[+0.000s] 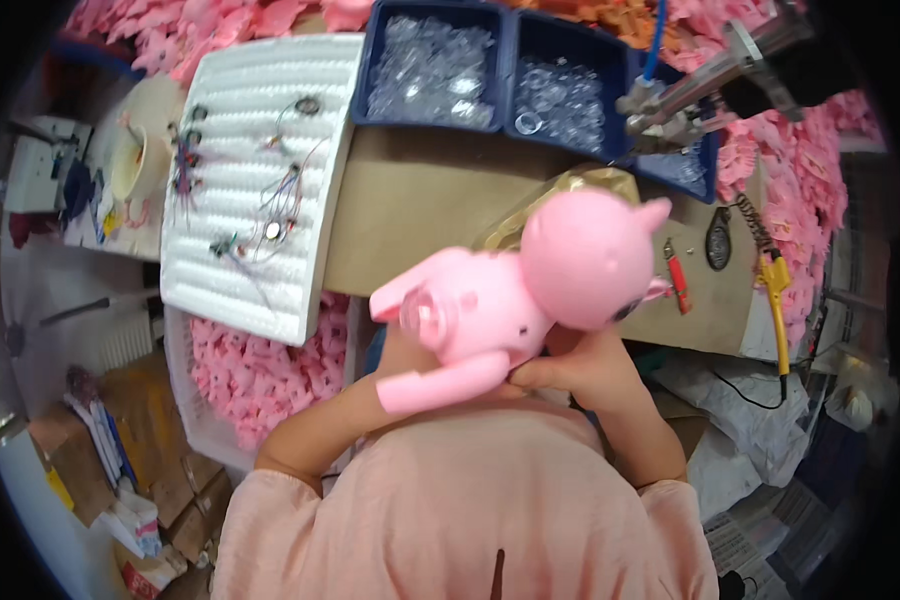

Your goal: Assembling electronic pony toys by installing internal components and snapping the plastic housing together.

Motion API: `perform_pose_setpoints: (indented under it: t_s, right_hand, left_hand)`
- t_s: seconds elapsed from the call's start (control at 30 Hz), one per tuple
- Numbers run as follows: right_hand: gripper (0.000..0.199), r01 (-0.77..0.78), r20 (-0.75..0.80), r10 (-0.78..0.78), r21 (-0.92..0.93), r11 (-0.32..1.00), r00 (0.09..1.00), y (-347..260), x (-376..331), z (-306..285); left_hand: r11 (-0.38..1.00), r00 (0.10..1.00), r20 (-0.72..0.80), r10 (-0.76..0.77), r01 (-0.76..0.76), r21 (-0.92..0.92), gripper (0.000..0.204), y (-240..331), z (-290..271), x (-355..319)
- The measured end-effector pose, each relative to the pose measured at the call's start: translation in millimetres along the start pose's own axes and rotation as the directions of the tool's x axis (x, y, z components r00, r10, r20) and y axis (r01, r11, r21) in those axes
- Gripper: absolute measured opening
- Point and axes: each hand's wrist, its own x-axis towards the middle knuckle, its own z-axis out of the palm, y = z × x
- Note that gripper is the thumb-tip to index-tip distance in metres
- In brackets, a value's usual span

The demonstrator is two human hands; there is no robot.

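While the pink toy (515,300) is held over the near edge of the worktable (400,190) in the head view, it is gripped near its neck by the right hand (570,365); how the mostly hidden left hand (405,352) is closed cannot be told. Handling or turning seems in hand, and steady support is apparently called for. Sideways room is limited by the white foam tray (210,280), forward reach by blue bins (425,123) and a metal fixture (685,105).

- Toy (485,300): smooth, matt plastic or rubber
- Tray (240,90), ten o'clock: ridged white foam
- Bins (507,75), twelve o'clock: smooth blue plastic
- Pieces (425,70) inside: glossy, clear plastic
- Machine part (745,70), two o'clock: shiny metal
- Shirt (470,500), six o'clock: matt cloth
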Motion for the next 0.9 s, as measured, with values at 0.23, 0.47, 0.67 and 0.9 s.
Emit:
perform_pose_setpoints:
  t_s: [0.23, 0.47, 0.67, 0.9]
  right_hand:
    - [0.039, 0.627, -0.18, -0.693, -0.315, 0.713, 0.698, -29, 12, -27]
    - [0.046, 0.762, 0.172, -0.797, -0.462, 0.454, 0.579, -41, 15, -11]
    - [0.046, 0.551, 0.069, -0.643, -0.589, 0.59, 0.762, -48, 22, -15]
    - [0.092, 0.368, 0.27, -0.281, -0.363, 0.856, 0.921, -44, 19, -14]
  left_hand:
    - [0.786, 0.915, -0.095, 0.393, -0.281, 0.55, 0.038, -2, 8, 9]
    - [0.95, 0.97, -0.164, 0.181, -0.129, 0.286, 0.043, 16, 9, -3]
    - [0.98, 0.992, -0.123, -0.002, 0.027, 0.198, 0.046, -4, 8, -2]
    - [0.411, 0.902, 0.431, -0.028, 0.403, -0.818, 0.065, -40, 0, 7]
